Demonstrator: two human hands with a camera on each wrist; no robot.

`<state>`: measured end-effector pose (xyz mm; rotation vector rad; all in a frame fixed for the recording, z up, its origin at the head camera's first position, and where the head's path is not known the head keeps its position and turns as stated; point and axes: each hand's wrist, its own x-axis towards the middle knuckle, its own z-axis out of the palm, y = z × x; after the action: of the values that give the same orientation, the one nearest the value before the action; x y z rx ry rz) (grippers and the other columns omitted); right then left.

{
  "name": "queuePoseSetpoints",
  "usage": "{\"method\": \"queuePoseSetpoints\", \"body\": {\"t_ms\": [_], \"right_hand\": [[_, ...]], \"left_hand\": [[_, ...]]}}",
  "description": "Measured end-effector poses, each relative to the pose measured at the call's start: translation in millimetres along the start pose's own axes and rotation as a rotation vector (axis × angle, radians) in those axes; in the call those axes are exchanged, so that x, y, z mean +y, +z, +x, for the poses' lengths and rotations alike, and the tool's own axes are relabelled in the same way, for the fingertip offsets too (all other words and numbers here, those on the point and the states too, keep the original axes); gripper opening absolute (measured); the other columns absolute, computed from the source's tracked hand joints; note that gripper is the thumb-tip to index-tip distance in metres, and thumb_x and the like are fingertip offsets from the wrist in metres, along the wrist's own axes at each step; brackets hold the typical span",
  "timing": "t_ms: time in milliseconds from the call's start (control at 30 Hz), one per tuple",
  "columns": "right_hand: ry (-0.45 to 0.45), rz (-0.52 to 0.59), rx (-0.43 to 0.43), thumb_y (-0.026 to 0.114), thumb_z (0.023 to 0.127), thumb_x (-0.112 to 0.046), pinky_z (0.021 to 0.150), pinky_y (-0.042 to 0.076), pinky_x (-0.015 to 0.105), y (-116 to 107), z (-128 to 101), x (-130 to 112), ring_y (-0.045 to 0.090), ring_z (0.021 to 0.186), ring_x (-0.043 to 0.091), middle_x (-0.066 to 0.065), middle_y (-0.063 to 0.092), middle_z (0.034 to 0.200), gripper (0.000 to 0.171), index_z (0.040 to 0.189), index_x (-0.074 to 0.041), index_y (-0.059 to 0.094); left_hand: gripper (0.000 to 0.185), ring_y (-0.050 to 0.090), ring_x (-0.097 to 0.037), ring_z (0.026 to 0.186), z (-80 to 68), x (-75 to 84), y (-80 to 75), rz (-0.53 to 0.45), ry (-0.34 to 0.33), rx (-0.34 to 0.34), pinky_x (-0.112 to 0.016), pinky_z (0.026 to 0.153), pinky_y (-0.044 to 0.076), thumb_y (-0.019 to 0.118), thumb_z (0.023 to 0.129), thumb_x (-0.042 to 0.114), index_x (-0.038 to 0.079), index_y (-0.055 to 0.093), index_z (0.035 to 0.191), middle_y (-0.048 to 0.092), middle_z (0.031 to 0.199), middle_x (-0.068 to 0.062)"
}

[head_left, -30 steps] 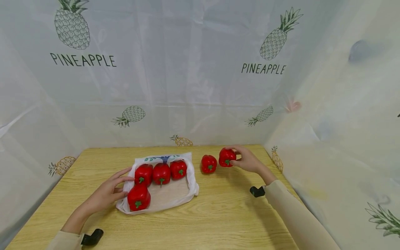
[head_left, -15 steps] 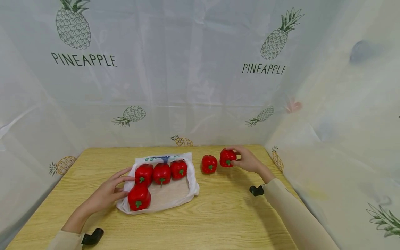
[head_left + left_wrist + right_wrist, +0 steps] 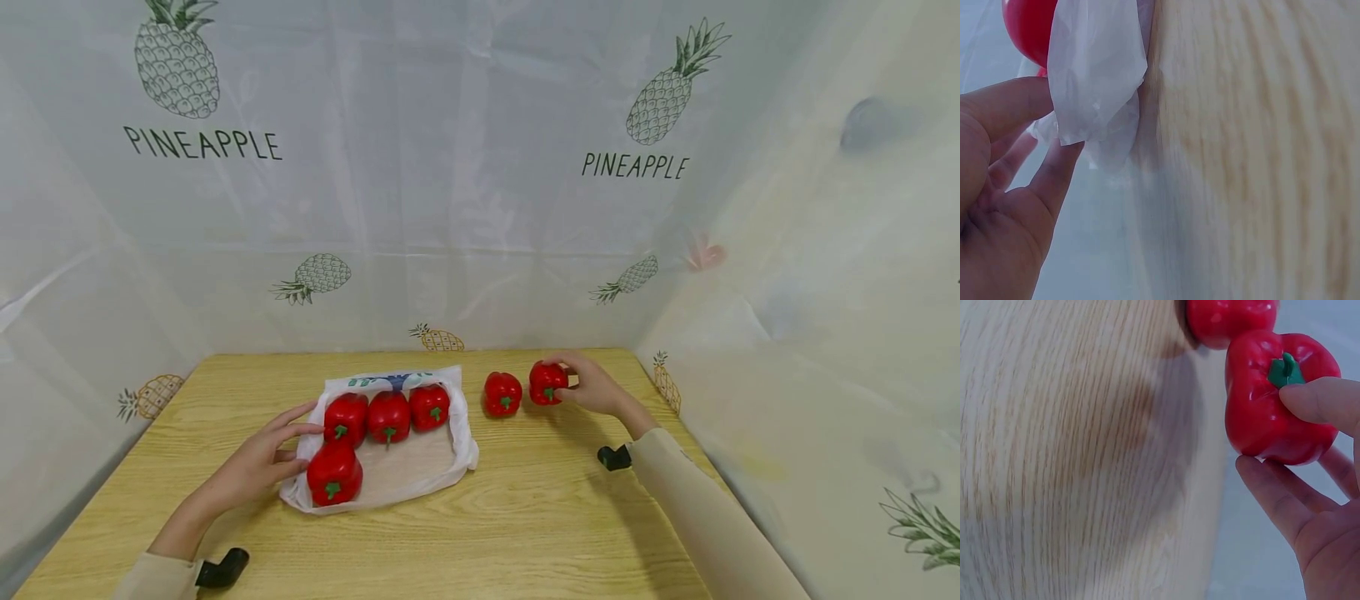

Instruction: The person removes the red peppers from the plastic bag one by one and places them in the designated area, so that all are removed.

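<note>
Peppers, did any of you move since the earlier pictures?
Yes, one: the red pepper held by the right hand has moved slightly lower in the head view. Nothing was newly grabbed or let go. The other pepper, the white bag with four peppers and the left hand look unchanged.

Lt wood tbl (image 3: 540, 517) w/ whitish pineapple-print sheeting (image 3: 450, 167) behind & both sides

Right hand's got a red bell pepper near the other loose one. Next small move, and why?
Probably lower the held red bell pepper the rest of the way onto the table: the right hand grips it, the right wrist view suggests a gap beneath it, and it has dipped slightly over the last second, beside the loose red bell pepper.
</note>
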<state>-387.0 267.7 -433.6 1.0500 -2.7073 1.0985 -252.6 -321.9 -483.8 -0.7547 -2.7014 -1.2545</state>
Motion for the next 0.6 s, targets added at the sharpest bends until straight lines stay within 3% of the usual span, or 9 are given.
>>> {"method": "queuePoseSetpoints", "body": {"t_ms": [333,600], "right_hand": [[0.061,-0.03,-0.026,0.073,0.096,0.005,0.089,0.064,0.046,1.9,-1.4,6.0,0.059,0.127,0.05,0.023,0.054,0.15,0.053,0.146,-0.003,0.058],[0.082,-0.047,-0.033,0.072,0.096,0.007,0.092,0.063,0.05,3.2,-2.5,10.1,0.058,0.129,0.05,0.024,0.054,0.15,0.053,0.146,-0.001,0.057]], "left_hand": [[0.053,0.043,-0.047,0.14,-1.0,-4.5,2.0,0.007,-0.016,-0.007,-0.02,0.09,0.059,0.081,0.088,-0.003,0.013,0.068,0.137,0.03,0.17,-0.021],[0.051,0.047,-0.05,0.138,-0.5,-0.9,-0.4,-0.001,-0.001,-0.001,-0.025,0.089,0.062,0.081,0.09,-0.002,0.011,0.068,0.137,0.031,0.169,-0.023]]}}
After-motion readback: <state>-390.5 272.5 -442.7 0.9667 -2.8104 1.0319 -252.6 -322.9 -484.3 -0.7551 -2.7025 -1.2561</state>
